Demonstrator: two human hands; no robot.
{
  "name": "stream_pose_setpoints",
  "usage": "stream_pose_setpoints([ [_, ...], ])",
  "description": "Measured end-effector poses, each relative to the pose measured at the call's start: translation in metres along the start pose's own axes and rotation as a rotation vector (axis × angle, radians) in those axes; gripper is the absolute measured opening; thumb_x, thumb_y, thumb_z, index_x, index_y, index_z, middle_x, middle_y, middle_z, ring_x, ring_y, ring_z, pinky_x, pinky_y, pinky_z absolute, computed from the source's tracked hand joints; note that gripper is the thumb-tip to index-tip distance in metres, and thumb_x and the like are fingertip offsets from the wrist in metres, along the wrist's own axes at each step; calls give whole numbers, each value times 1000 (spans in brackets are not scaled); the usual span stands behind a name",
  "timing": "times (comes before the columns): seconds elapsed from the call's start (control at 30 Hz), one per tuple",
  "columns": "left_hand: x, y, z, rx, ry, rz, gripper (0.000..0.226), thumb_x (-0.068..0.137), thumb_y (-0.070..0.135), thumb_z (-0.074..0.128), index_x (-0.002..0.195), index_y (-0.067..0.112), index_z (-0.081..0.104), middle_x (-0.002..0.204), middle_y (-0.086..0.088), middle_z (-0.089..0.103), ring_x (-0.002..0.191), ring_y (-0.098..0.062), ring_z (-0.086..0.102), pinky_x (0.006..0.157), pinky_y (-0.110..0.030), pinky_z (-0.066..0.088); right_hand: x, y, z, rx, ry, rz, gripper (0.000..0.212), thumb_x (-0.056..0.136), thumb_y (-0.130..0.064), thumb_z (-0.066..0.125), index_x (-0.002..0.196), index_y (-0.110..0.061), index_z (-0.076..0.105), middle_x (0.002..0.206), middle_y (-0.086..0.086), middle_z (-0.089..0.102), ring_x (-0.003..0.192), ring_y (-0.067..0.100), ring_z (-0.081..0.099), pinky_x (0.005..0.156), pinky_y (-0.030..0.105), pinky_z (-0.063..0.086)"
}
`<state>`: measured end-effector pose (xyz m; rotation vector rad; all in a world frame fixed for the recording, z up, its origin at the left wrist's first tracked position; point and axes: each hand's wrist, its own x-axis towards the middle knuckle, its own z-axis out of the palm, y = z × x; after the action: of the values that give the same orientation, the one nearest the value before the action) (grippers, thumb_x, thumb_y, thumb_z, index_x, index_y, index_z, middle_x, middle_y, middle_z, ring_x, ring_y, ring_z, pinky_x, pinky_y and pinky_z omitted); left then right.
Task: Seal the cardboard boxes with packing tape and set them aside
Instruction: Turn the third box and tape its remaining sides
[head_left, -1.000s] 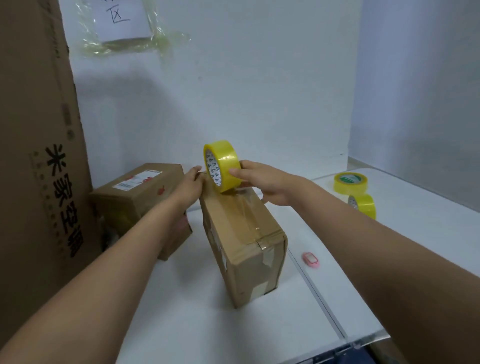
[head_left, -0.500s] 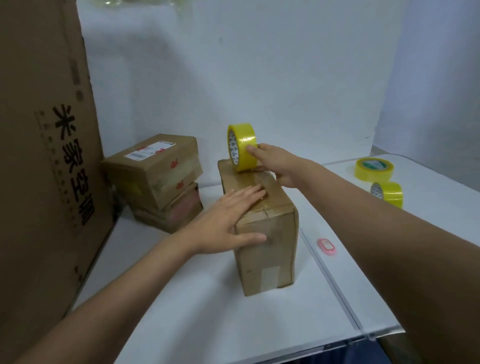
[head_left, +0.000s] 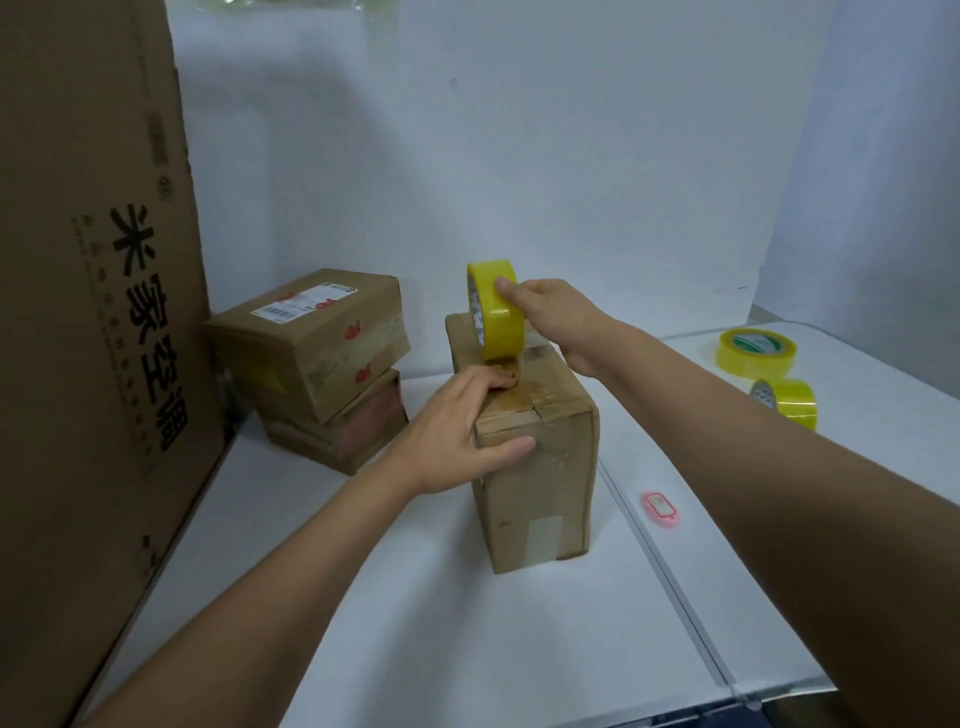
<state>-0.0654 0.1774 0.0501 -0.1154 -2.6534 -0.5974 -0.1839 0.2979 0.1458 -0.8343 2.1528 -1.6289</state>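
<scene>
A brown cardboard box (head_left: 540, 483) stands upright in the middle of the white table (head_left: 467, 623). My right hand (head_left: 556, 317) holds a yellow roll of packing tape (head_left: 493, 317) on edge above the box's top, with a short strip running down to the box. My left hand (head_left: 457, 436) lies on the near top of the box, fingers curled on the tape strip and thumb over the front edge. Two sealed boxes are stacked at the back left, the upper box (head_left: 311, 338) with a shipping label, the lower box (head_left: 337, 431) partly hidden.
A very tall carton (head_left: 93, 312) with black characters walls off the left side. Two spare yellow tape rolls, one flat (head_left: 756, 353) and one on edge (head_left: 787, 402), sit at the right. A small pink tag (head_left: 661, 510) lies beside the table seam.
My left hand slid from the box's far end to its near top and now presses the tape strip. The tape roll stayed over the box's far half. The camera view shifted lower.
</scene>
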Motion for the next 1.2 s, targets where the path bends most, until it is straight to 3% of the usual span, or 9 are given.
stream_pose_setpoints([
  [0.07, 4, -4, 0, -19, 7, -20, 67, 82, 61, 64, 134, 23, 44, 131, 9, 47, 124, -3, 44, 105, -25, 38, -3, -4, -1, 48, 10, 9, 54, 98, -44, 50, 114, 6, 61, 109, 14, 69, 102, 22, 65, 100, 40, 48],
  [0.17, 7, -5, 3, -33, 2, -21, 64, 82, 60, 64, 132, 25, 45, 127, 9, 48, 120, -3, 46, 101, -24, 40, -13, -6, -6, 163, 12, 30, 38, 100, -38, 49, 103, -3, 63, 75, 1, 71, 68, 12, 69, 81, 30, 56],
  [0.37, 17, -15, 5, -47, 43, -54, 62, 76, 70, 58, 122, 30, 46, 117, 9, 50, 111, -7, 50, 96, -29, 44, -42, -28, -9, 261, 5, 36, 31, 96, -37, 56, 81, -12, 64, 57, -1, 69, 59, 15, 66, 62, 25, 55],
  [0.53, 27, -23, 7, -91, 66, 18, 60, 80, 61, 61, 126, 27, 47, 122, 7, 51, 116, -9, 50, 98, -32, 43, -70, -25, -17, 442, -76, 113, 31, 99, -25, 52, 97, 6, 56, 68, 15, 69, 55, 20, 69, 58, 31, 59],
  [0.63, 31, -25, 10, -92, 82, 21, 52, 79, 60, 60, 117, 26, 49, 113, 12, 51, 109, -6, 49, 95, -28, 42, -80, -10, -21, 347, -82, 141, 46, 100, -29, 52, 119, 13, 48, 76, 19, 71, 61, 24, 70, 64, 37, 61],
  [0.7, 32, -28, 12, -84, 81, 8, 59, 79, 64, 59, 120, 22, 50, 119, 8, 52, 114, -7, 48, 99, -30, 41, -86, -3, -22, 301, -88, 156, 51, 101, -30, 49, 119, 17, 50, 79, 21, 71, 61, 24, 70, 67, 37, 60],
  [0.9, 32, -26, 13, -66, 88, -15, 75, 76, 78, 53, 123, 19, 46, 122, 9, 46, 117, -4, 45, 100, -24, 38, -85, 6, -25, 178, -67, 197, 58, 97, -38, 55, 127, 10, 44, 87, 23, 73, 79, 36, 72, 82, 52, 58],
  [1.1, 33, -29, 16, -61, 108, -16, 66, 75, 66, 58, 120, 20, 44, 124, 7, 43, 117, -6, 45, 99, -23, 37, -89, 14, -27, 115, -119, 253, 50, 100, -38, 49, 120, 9, 50, 83, 21, 73, 66, 28, 71, 65, 34, 60],
  [1.2, 32, -30, 17, -59, 124, -28, 62, 75, 66, 59, 115, 22, 40, 122, 7, 40, 114, -5, 43, 94, -18, 34, -98, 22, -23, 177, -144, 264, 44, 103, -31, 44, 96, 8, 62, 70, 16, 71, 55, 20, 68, 57, 25, 56],
])
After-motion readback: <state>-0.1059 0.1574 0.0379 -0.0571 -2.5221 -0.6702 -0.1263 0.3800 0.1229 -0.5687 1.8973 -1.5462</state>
